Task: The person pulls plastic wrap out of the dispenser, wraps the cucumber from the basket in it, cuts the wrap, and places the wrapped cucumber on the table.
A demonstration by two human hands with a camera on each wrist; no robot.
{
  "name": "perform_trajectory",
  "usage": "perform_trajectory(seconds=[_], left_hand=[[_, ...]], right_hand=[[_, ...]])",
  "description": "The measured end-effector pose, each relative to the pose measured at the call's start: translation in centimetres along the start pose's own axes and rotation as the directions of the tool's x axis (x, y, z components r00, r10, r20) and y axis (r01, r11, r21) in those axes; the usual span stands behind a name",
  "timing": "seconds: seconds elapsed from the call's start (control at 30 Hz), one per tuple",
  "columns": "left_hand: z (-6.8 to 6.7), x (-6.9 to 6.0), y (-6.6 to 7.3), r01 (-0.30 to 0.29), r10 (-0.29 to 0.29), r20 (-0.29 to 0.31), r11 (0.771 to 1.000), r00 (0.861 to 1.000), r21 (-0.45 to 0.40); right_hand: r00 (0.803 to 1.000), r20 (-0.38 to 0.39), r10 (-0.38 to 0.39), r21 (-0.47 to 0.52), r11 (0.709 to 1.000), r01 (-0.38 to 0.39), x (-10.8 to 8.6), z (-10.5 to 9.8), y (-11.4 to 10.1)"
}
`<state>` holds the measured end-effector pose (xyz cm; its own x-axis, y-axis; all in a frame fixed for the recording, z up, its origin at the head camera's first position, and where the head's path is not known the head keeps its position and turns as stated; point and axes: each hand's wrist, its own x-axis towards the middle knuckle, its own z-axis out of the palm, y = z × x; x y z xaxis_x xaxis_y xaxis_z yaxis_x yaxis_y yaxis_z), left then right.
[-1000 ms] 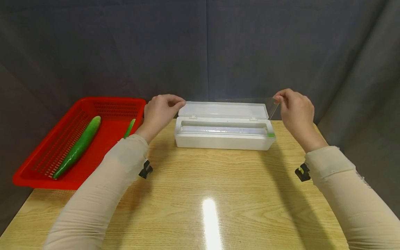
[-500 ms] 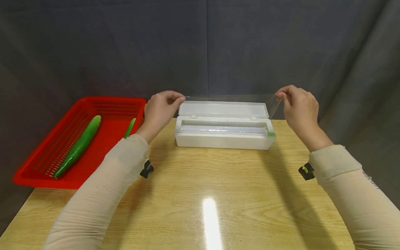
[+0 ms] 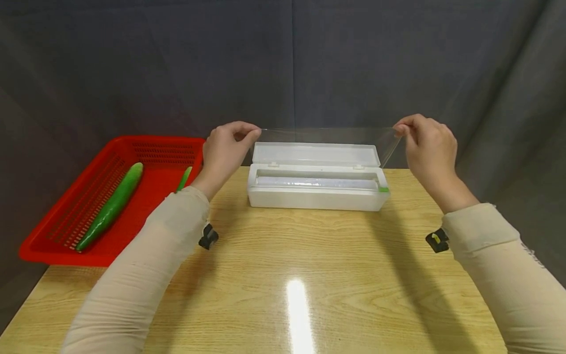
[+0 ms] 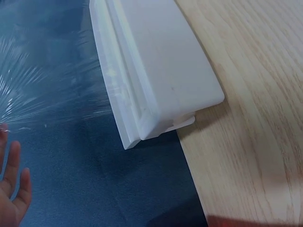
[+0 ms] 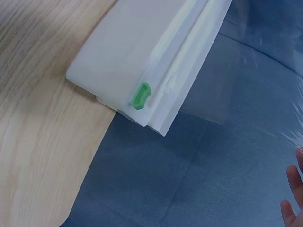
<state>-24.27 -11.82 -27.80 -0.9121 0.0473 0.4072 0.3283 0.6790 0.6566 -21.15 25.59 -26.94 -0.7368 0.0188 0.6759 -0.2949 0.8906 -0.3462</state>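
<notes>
My left fingers [image 3: 254, 133] and right fingers [image 3: 400, 129] each pinch a corner of the plastic wrap [image 3: 327, 135], stretched between them beyond the open lid [image 3: 316, 154] of the white dispenser [image 3: 316, 200]. Uneven tugging could split it; pulling too hard could drag the white dispenser off the counter [image 3: 353, 275].

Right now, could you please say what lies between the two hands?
The head view shows clear film stretched between the left hand and right hand.

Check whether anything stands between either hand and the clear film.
Nothing visible does: the left hand and right hand both pinch the clear film, which stretches between them. The red basket lies left of the film.
</notes>
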Motion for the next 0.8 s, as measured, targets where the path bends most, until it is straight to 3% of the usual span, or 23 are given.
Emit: perform_trajectory(seconds=[0.5, 0.8], left_hand=[[-0.5, 0.2, 0.5, 0.019, -0.021, -0.044, 0.998, 0.999, -0.054], [-1.1, 0.3, 0.9, 0.04, -0.043, -0.034, 0.997, 0.999, -0.068]], right_hand=[[0.999, -0.038, 0.0, 0.021, 1.0, 0.0, 0.8, -0.6, -0.8], [0.998, -0.059, -0.02, 0.008, 1.0, 0.02, 1.1, -1.0, -1.0]])
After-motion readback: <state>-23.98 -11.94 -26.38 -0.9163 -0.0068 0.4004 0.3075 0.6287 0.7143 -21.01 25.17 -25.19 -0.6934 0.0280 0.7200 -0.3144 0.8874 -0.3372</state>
